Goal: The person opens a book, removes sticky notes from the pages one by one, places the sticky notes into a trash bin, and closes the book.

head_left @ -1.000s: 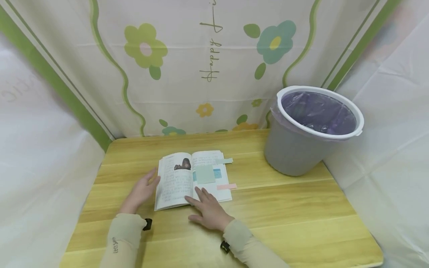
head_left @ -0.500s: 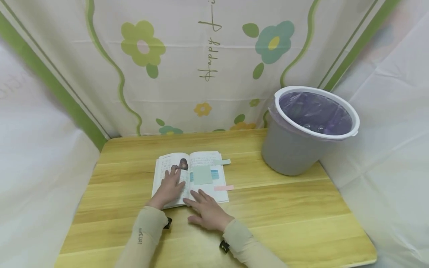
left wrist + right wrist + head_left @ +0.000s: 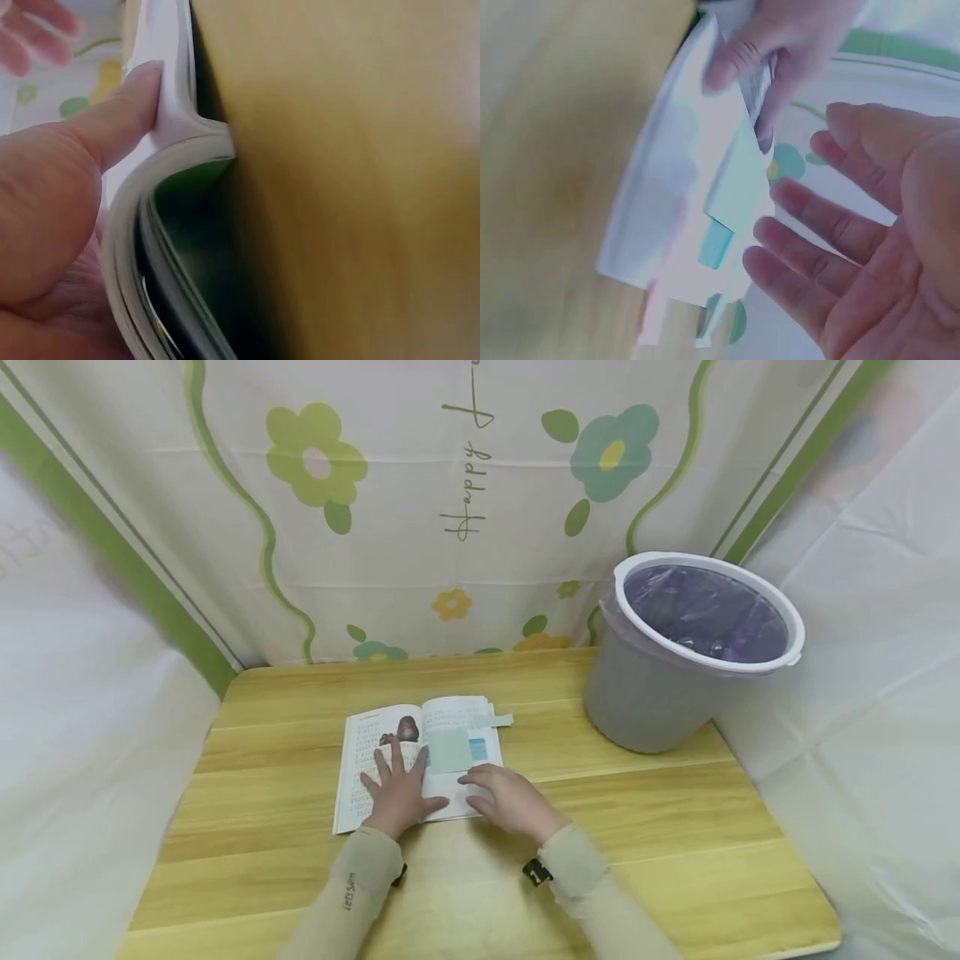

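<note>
An open book (image 3: 352, 777) lies on the table. Across its left page my left hand (image 3: 399, 792) presses with spread fingers, its thumb reaching past the spine onto the right page. My right hand (image 3: 513, 799) hovers by the lower right corner of the right page, fingers loosely bent with nothing between them; in the right wrist view the palm is bare. A pale green sticky note (image 3: 448, 752) covers part of the right page, beside a blue printed patch (image 3: 478, 749). A green tab (image 3: 495, 721) sticks out at the page edge. The pink tab (image 3: 654, 311) hides behind my right hand in the head view.
A grey bin (image 3: 637, 702) with a white rim and a purple liner stands at the back right of the wooden table (image 3: 637, 852). Behind the table hangs a flower-printed curtain (image 3: 390, 527), and white fabric walls close in both sides.
My left hand has moved from beside the book's left edge onto the left page, up to the spine. My right hand has shifted right from the page's lower edge, over the pink tab.
</note>
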`<state>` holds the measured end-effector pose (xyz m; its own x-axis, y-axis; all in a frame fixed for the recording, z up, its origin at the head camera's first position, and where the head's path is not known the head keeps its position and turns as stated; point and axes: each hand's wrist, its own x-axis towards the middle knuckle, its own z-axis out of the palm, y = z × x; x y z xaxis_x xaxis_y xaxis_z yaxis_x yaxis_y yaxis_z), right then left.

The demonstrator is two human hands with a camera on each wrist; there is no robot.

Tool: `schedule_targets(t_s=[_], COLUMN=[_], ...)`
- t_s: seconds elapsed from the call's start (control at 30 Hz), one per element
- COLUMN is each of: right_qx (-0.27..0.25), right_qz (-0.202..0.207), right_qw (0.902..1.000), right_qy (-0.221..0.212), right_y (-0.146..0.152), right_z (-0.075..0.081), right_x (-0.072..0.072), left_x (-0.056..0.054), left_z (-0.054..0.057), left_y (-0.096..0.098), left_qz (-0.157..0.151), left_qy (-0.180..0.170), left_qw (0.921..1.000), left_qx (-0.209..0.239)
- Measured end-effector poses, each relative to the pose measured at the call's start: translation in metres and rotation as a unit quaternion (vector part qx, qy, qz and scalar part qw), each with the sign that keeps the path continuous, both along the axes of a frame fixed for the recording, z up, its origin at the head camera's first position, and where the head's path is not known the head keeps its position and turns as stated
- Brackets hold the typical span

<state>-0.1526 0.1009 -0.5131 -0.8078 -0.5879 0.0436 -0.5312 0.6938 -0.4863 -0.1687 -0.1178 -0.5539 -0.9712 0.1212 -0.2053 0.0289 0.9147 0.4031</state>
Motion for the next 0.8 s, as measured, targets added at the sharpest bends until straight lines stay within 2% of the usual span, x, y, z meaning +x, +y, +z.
schedule_targets(t_s=[0.13,0.23,0.37,0.5,0.8], right_qx=[0.032,0.075,0.126,0.147,0.198], right_qz=[-0.009,-0.01,-0.013,-0.008,0.008], right_qw=[0.9991,0.9959,0.9898,0.9862,0.9764], right_qy=[0.028,0.05,0.065,0.077,0.087], right_y=[0.002,-0.001,-0.009,-0.016,-0.029], right_z=[0.003,0.003,-0.001,-0.006,-0.02], right_x=[-0.012,-0.02,-0.029,-0.036,-0.041], left_x=[0.005,0.009,0.012,0.012,0.009], left_z=[-0.005,-0.008,-0.002,0.005,0.007], left_y=[0.004,0.008,0.016,0.022,0.031], left_qz=[-0.004,-0.009,-0.014,-0.015,-0.014], left_qy=[0.012,0.019,0.019,0.012,0.017], left_qw=[0.9998,0.9993,0.9983,0.9963,0.9901], left_qx=[-0.016,-0.031,-0.053,-0.083,-0.139])
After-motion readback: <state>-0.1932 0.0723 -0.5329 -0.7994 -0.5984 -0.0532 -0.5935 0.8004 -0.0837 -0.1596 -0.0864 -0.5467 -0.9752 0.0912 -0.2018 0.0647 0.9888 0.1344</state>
